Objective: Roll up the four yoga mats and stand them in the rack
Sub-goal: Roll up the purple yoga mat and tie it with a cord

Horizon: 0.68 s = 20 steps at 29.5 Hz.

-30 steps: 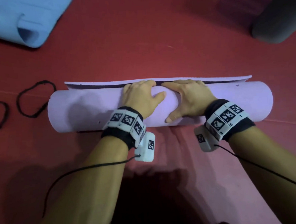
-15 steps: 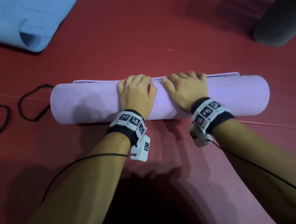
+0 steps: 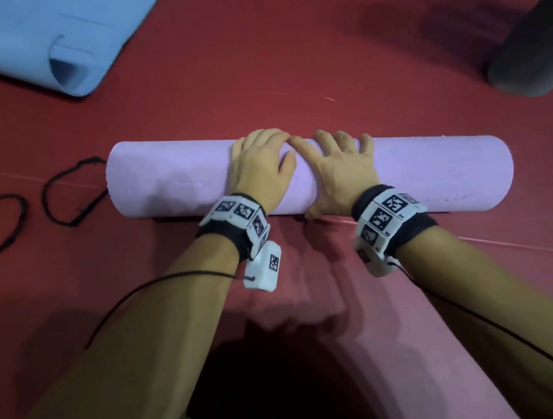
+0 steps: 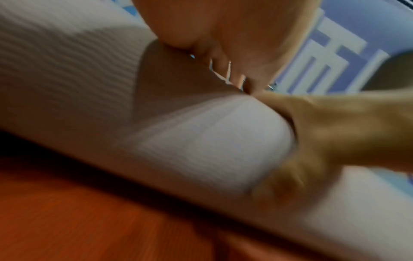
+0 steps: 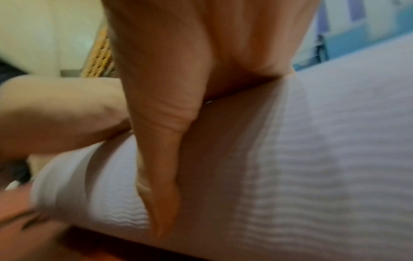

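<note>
A lilac yoga mat (image 3: 428, 174) lies fully rolled as one long cylinder across the red floor, no loose flap showing. My left hand (image 3: 259, 165) rests palm-down on the middle of the roll, its fingers draped over the top toward the far side. My right hand (image 3: 340, 166) lies right beside it with fingers spread over the top and the thumb reaching down the near side. In the left wrist view the ribbed roll (image 4: 201, 141) fills the frame under the palm; in the right wrist view my thumb (image 5: 161, 176) lies straight along the roll (image 5: 312, 159). No rack is visible.
A light blue mat (image 3: 48, 38), partly rolled, lies at the far left. A dark grey rolled mat (image 3: 531, 54) sits at the far right. Two black cord loops (image 3: 70, 192) lie on the floor left of the lilac roll. Red floor (image 3: 292, 62) stretches beyond the roll.
The last flat strip of the lilac mat has been rolled in as both hands pushed the roll away from me. The right hand's fingers have spread.
</note>
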Each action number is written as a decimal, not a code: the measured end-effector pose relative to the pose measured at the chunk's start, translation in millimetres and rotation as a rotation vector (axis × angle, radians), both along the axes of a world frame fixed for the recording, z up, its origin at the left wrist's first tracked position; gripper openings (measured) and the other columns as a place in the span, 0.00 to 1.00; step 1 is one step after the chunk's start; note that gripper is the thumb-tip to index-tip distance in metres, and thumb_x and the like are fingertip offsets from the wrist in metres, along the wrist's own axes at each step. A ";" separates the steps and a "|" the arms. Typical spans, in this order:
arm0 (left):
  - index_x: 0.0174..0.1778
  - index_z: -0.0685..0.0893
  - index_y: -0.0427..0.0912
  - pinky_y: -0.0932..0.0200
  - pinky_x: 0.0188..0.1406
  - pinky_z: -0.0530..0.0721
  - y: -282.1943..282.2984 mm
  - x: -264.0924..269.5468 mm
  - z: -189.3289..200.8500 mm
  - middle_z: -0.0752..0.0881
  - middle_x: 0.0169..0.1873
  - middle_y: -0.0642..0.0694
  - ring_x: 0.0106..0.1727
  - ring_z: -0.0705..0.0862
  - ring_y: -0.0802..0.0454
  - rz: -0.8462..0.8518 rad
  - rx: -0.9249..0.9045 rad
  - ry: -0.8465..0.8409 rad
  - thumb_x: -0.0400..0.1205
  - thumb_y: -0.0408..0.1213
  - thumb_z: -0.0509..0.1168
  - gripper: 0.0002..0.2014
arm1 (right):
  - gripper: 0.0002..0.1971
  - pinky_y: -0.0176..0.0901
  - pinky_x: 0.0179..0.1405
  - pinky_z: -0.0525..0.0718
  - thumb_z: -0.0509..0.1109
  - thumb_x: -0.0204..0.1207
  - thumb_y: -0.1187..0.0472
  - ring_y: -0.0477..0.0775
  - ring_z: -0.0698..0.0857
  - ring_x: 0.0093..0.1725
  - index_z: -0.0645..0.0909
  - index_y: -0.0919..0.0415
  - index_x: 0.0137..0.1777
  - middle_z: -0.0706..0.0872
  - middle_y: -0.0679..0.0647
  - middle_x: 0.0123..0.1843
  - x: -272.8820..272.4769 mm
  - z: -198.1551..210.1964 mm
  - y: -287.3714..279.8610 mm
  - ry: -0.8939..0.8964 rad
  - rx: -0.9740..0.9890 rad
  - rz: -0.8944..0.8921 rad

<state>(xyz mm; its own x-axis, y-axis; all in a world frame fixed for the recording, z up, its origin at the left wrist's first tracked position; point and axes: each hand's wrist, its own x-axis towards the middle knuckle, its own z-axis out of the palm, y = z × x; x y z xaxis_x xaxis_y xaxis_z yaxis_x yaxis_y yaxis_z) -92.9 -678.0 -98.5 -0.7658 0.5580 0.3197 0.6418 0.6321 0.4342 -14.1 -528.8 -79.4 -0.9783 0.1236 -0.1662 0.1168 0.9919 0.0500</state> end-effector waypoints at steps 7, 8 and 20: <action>0.59 0.85 0.46 0.45 0.68 0.70 -20.7 54.8 -4.0 0.81 0.63 0.46 0.68 0.75 0.43 0.247 0.120 0.044 0.75 0.45 0.69 0.17 | 0.60 0.72 0.70 0.65 0.79 0.45 0.31 0.65 0.75 0.72 0.61 0.39 0.82 0.75 0.52 0.76 8.1 -6.1 -5.0 0.173 -0.034 -0.085; 0.57 0.84 0.46 0.45 0.65 0.70 -22.5 58.4 -1.5 0.81 0.60 0.46 0.66 0.75 0.43 0.329 0.130 0.019 0.74 0.46 0.71 0.16 | 0.60 0.73 0.70 0.65 0.80 0.45 0.31 0.65 0.74 0.73 0.61 0.38 0.82 0.75 0.52 0.76 8.7 -4.1 -6.6 0.183 -0.047 -0.115; 0.69 0.76 0.42 0.43 0.70 0.81 24.2 5.1 95.7 0.88 0.61 0.50 0.62 0.87 0.55 0.205 0.917 -1.029 0.64 0.64 0.80 0.44 | 0.56 0.66 0.67 0.78 0.82 0.46 0.34 0.60 0.78 0.70 0.62 0.33 0.79 0.78 0.44 0.74 -1.5 116.1 20.3 0.455 -0.599 -0.368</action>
<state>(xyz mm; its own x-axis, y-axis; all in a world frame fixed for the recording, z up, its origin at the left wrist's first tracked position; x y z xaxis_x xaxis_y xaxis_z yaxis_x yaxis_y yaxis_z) -87.8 -653.7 -2.9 -0.9192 0.3088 -0.2442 -0.2836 -0.0890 0.9548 -15.6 -508.5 36.8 -0.8801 0.4650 0.0956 0.3202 0.7301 -0.6036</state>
